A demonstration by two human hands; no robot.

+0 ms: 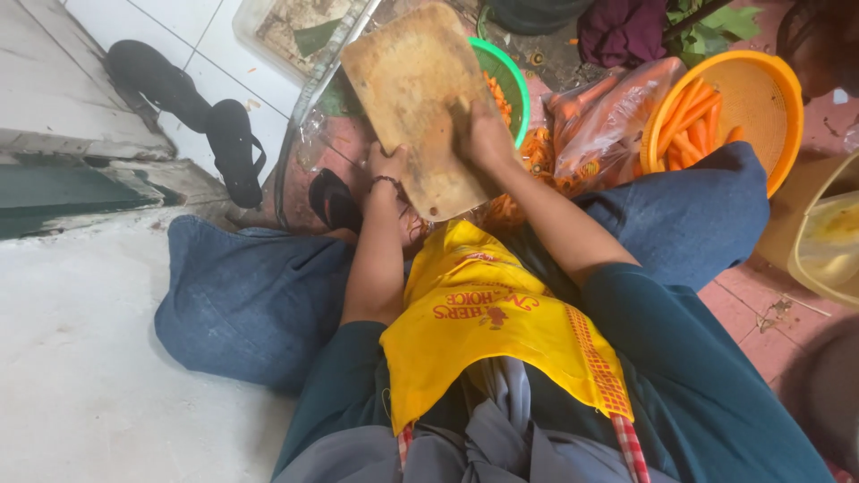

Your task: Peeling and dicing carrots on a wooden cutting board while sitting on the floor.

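A worn wooden cutting board is tilted up on its edge over a green basket that holds cut carrot pieces. My left hand grips the board's near left edge. My right hand presses flat against the board's right side, fingers spread. More cut carrot lies piled below the board, partly hidden by my arms. Whether the right hand holds anything small is hidden.
An orange basket of peeled whole carrots stands at the right, with a clear plastic bag of carrots beside it. Black sandals lie on the white tiles at the left. A yellow tub stands at the far right. A yellow apron covers my lap.
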